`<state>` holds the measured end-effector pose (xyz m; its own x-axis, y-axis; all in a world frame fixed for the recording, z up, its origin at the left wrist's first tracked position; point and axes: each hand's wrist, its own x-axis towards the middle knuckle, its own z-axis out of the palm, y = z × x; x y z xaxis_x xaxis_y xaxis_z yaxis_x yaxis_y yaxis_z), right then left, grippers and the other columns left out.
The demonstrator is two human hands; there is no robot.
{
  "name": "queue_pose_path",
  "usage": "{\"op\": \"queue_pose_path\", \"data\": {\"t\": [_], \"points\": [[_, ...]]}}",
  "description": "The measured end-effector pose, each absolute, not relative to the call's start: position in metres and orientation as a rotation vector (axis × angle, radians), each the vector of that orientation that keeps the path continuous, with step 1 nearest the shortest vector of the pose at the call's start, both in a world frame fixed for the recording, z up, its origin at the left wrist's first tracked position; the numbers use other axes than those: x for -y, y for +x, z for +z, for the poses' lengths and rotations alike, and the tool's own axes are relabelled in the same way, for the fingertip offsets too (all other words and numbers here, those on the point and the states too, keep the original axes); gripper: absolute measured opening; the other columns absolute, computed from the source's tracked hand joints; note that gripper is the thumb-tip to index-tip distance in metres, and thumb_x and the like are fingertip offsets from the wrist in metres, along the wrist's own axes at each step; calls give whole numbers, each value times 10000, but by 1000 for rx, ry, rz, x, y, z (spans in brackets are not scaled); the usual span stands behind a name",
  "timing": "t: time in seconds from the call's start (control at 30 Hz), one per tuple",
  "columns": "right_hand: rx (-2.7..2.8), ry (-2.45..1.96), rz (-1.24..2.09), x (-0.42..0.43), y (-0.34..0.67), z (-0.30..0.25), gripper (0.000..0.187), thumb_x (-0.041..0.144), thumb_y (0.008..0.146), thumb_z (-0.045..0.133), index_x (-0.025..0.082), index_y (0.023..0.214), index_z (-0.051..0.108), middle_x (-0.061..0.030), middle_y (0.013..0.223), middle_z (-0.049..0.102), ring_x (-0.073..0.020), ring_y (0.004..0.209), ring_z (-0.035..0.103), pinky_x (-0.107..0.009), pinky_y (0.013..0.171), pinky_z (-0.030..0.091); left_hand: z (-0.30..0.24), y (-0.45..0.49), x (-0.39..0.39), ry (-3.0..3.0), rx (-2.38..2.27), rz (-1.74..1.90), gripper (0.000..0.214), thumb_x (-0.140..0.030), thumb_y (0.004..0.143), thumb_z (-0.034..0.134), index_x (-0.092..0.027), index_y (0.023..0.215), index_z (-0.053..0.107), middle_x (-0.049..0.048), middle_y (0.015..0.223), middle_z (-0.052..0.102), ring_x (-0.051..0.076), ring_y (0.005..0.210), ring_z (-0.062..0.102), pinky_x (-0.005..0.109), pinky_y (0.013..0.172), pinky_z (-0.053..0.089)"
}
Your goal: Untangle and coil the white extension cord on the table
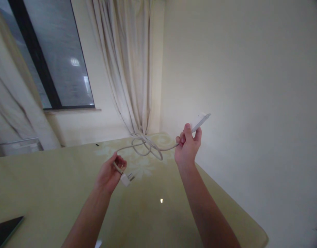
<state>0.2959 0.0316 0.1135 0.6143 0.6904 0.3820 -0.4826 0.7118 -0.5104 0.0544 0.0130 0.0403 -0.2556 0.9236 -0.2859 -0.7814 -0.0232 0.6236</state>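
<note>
My left hand (110, 174) is closed around a white cable just behind its white plug (126, 179), whose metal prongs point right. The cable (145, 147) runs up in loose loops over the far end of the table. My right hand (187, 146) is raised above the table's right side and closed on a flat white power strip (201, 121) at the cable's other end, tilted up to the right. Both hands hover above the glossy yellow-green table (57, 182).
A dark flat object (4, 230) lies at the table's near left corner. Cream curtains (127, 65) hang in the far corner beside a dark window (57, 55). A plain wall (251, 103) runs close along the table's right edge.
</note>
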Motion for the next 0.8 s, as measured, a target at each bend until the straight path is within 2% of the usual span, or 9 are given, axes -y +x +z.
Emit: {"op": "queue_pose_path", "data": {"t": [0.17,0.27,0.37,0.43,0.63,0.8], "points": [[656,-363,747,-15,286,121,428,451,784,853,265,966,514,121,666,368,-45,495,297,-183,450,263,31,51,-16,149,-876,1787,182,-96,902,659,-197,766,591,-66,724,579,64,628,570,304,750,596],[697,-362,765,-4,279,124,392,437,808,830,286,1031,546,115,682,364,-50,495,282,-190,453,264,25,45,-18,143,-886,1847,208,-107,907,630,-214,745,555,-60,757,572,103,711,614,479,885,623],[732,-323,815,8,271,126,364,415,809,825,295,1033,565,106,692,355,-56,500,267,-194,450,250,25,43,-18,151,-821,1894,200,-65,889,594,-219,769,555,-41,789,586,162,853,677,624,963,587],[744,-287,870,16,266,127,344,394,809,824,293,1015,566,100,699,351,-60,510,262,-192,451,242,28,44,-16,127,-753,1907,213,-22,858,577,-207,757,545,-37,768,592,190,940,703,647,992,565],[786,-286,945,31,254,126,341,398,810,817,296,1013,564,91,708,354,-73,519,230,-195,445,237,38,46,-13,84,-619,1899,257,47,791,563,-178,681,510,-34,756,665,191,1071,725,590,1068,521],[805,-293,1036,41,247,125,341,463,819,807,296,1026,593,92,683,318,-80,513,212,-192,433,228,33,43,-14,196,-583,1887,269,-7,802,606,-186,656,467,-26,852,736,262,1179,701,656,1064,497]]}}
